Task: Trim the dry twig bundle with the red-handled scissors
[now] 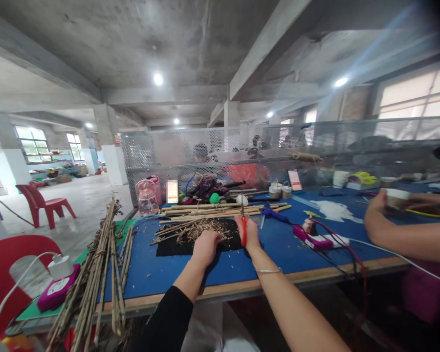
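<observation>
My left hand (204,247) is closed, knuckles up, on a pile of dry twigs (201,229) that lies on a black mat (176,247) on the blue table (278,249). Just to its right, my right hand (248,233) grips red-handled scissors (243,230), blades pointing away from me over the twigs. A thin bracelet circles my right wrist. Behind the pile lie long bamboo sticks (220,211) across the table.
A bundle of long canes (99,274) leans off the table's left end beside a magenta device with a white charger (58,283). A glue gun (313,239) with cables lies right. Another person's arm (407,234) reaches in at right. A mesh screen (278,146) backs the table; red chairs stand left.
</observation>
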The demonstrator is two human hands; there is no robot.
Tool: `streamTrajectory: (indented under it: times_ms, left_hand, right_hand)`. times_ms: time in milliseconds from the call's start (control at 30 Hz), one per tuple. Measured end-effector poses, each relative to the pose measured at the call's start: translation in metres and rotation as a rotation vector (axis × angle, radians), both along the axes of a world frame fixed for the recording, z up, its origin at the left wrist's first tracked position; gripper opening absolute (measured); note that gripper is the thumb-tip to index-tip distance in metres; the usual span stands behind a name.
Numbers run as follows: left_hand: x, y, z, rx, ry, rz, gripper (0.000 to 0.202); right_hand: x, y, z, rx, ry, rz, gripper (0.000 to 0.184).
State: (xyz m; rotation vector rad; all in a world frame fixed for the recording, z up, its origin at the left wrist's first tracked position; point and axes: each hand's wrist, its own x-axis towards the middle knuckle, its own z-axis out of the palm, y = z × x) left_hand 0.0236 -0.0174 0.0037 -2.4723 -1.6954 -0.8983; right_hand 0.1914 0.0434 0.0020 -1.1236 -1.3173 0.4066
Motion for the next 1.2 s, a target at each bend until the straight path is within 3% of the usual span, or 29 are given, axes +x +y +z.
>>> streamTrajectory:
  times_ms: [133, 267, 367, 500, 600, 900, 1200]
  left_hand:
    - [-0.014, 0.003, -0.001, 0.087, -0.295, 0.128, 0.025]
    - [-0.027, 0.011, -0.003, 0.187, -0.586, 0.152, 0.026]
    - [-0.029, 0.014, -0.003, 0.172, -0.738, 0.185, 0.022]
    - [-0.026, 0.011, -0.002, 0.120, -0.768, 0.147, 0.019]
    - [-0.023, 0.009, -0.001, 0.102, -0.824, 0.120, 0.018]
    - [-0.019, 0.017, -0.006, -0.092, -1.165, 0.003, 0.022]
    - [-0.018, 0.014, 0.002, -0.180, -1.258, -0.012, 0.016]
  right_hand:
    - [0.016, 0.006, 0.002, 0.046, 0.176, -0.219, 0.043]
    - [0.017, 0.010, -0.004, -0.028, 0.137, -0.142, 0.041]
    - [0.006, 0.004, -0.007, -0.050, -0.076, -0.058, 0.038]
    - [-0.014, -0.014, -0.003, -0.007, -0.428, -0.049, 0.028]
    - [-0.025, -0.024, 0.002, 0.047, -0.571, -0.026, 0.025]
    - [-0.027, -0.026, -0.001, -0.034, -0.674, -0.011, 0.032]
    - [-0.036, -0.035, 0.004, 0.019, -0.883, -0.003, 0.048]
